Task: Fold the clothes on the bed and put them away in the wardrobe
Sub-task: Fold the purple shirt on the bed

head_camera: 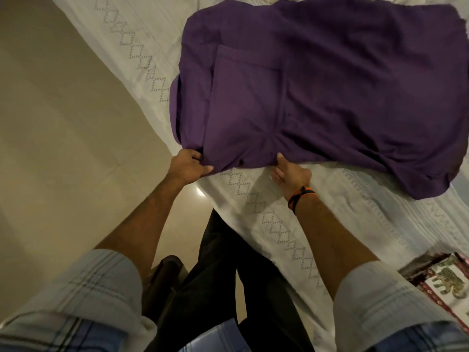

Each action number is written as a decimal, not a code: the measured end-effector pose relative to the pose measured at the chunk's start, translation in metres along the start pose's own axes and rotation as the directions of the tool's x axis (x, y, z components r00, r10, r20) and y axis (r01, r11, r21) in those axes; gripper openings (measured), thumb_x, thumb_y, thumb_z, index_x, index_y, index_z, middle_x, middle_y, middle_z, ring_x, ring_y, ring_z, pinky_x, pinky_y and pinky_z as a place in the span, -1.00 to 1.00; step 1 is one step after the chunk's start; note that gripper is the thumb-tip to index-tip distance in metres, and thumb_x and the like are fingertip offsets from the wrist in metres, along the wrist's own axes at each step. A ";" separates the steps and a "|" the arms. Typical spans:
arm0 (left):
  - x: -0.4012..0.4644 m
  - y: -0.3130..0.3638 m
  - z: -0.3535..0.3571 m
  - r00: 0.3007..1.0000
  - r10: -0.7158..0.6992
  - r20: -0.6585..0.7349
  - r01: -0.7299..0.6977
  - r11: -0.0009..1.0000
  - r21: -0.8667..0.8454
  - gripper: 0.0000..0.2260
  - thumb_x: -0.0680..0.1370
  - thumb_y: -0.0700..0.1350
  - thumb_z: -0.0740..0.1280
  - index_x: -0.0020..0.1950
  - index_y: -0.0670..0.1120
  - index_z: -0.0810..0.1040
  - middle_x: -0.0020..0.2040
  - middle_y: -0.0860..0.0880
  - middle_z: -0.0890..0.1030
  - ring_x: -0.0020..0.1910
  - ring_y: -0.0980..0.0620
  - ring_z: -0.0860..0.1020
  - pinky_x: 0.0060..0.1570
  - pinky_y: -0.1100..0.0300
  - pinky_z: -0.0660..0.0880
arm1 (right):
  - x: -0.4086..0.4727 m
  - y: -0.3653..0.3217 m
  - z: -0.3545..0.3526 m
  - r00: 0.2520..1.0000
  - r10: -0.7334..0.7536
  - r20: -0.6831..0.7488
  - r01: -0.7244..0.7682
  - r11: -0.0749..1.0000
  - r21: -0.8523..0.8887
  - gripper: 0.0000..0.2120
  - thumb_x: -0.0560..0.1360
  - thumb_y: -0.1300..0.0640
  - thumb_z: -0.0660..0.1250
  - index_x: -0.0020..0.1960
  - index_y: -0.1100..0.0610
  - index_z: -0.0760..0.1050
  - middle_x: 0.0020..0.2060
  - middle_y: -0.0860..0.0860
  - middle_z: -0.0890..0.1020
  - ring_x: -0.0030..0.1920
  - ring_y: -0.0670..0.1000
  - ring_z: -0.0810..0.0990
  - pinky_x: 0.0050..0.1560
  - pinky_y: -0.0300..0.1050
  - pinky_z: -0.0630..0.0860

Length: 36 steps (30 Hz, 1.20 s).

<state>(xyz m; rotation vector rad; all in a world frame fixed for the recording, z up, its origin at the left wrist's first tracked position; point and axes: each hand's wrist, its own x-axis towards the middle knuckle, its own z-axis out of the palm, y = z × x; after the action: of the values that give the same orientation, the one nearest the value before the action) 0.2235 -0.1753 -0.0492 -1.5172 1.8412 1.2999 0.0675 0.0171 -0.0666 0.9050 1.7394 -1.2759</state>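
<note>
Closest to us are our own rolled-up checked sleeves (96, 288) and dark trousers (228, 288), standing right at the edge of the bed (279, 224). The bed has a white cover with a stitched diamond border running diagonally from upper left to lower right, and beside it on the left is glossy beige floor (63, 123). Down in the right corner there's a bit of patterned cloth with an elephant print (446, 283) lying on the bed.

Moving up — both our arms reach forward to the near edge of the purple garment (317, 85). Our left hand (189, 166) is curled closed on the near left corner, pinching the fabric between thumb and fingers. Our right hand (290, 174), with an orange and black band (302, 196) on the wrist, touches the hem a bit further right, thumb up against the cloth; its fingers are loosely curled and we can't tell whether it's really gripping or just touching.

The garment lies spread on the bed cover, mostly flat with some wrinkles. Its long axis runs away from us and off to the right, roughly crosswise to the bed edge, with the near end at our hands and the far end up by the top of the view. A flap — probably a sleeve — is folded over the left part, its straight edges running the same way.
</note>
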 end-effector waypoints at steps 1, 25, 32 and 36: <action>-0.001 -0.003 0.000 1.000 0.005 0.005 -0.005 1.000 -0.013 -0.52 0.40 -0.10 0.55 0.26 -0.19 0.53 0.06 -0.07 0.58 0.12 -0.09 0.59 0.22 0.02 0.52 | -0.001 -0.001 0.000 0.999 -0.001 0.034 0.000 1.000 0.027 -0.64 0.46 0.23 0.49 0.18 0.33 0.50 -0.01 0.20 0.66 -0.05 0.08 0.69 0.05 0.04 0.65; -0.026 0.029 0.000 0.970 0.207 -0.127 -0.198 0.977 0.081 -0.73 0.39 -0.23 0.53 0.03 -0.11 0.55 -0.12 -0.02 0.61 -0.13 0.07 0.57 -0.06 0.30 0.46 | -0.026 -0.005 -0.023 0.952 -0.291 -0.091 0.229 0.879 -0.418 -0.64 0.43 0.14 0.50 0.16 0.14 0.46 -0.03 0.01 0.58 -0.02 -0.03 0.51 0.13 -0.19 0.48; -0.031 0.083 0.032 0.964 0.253 0.085 -0.260 0.961 0.095 -0.73 0.43 -0.16 0.52 0.09 -0.14 0.59 -0.04 -0.04 0.66 -0.03 0.06 0.60 0.07 0.24 0.50 | -0.038 -0.029 -0.042 0.953 -0.301 0.028 0.296 0.908 -0.296 -0.67 0.40 0.16 0.53 0.09 0.07 0.48 -0.09 -0.05 0.63 0.04 0.01 0.64 0.16 0.08 0.60; -0.033 0.114 0.053 0.941 0.307 0.142 -0.326 0.935 0.138 -0.78 0.44 -0.16 0.52 0.04 -0.12 0.59 -0.03 -0.05 0.67 -0.07 0.11 0.58 0.00 0.33 0.44 | -0.040 -0.039 -0.061 0.948 -0.318 0.010 0.309 0.914 -0.263 -0.66 0.42 0.17 0.52 0.13 0.10 0.49 -0.07 -0.06 0.63 0.04 0.01 0.64 0.14 0.08 0.60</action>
<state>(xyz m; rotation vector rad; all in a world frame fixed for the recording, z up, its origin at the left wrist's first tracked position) 0.1165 -0.1169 -0.0043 -1.0672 2.1181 1.3104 0.0398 0.0628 -0.0029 0.5092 2.0836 -1.1927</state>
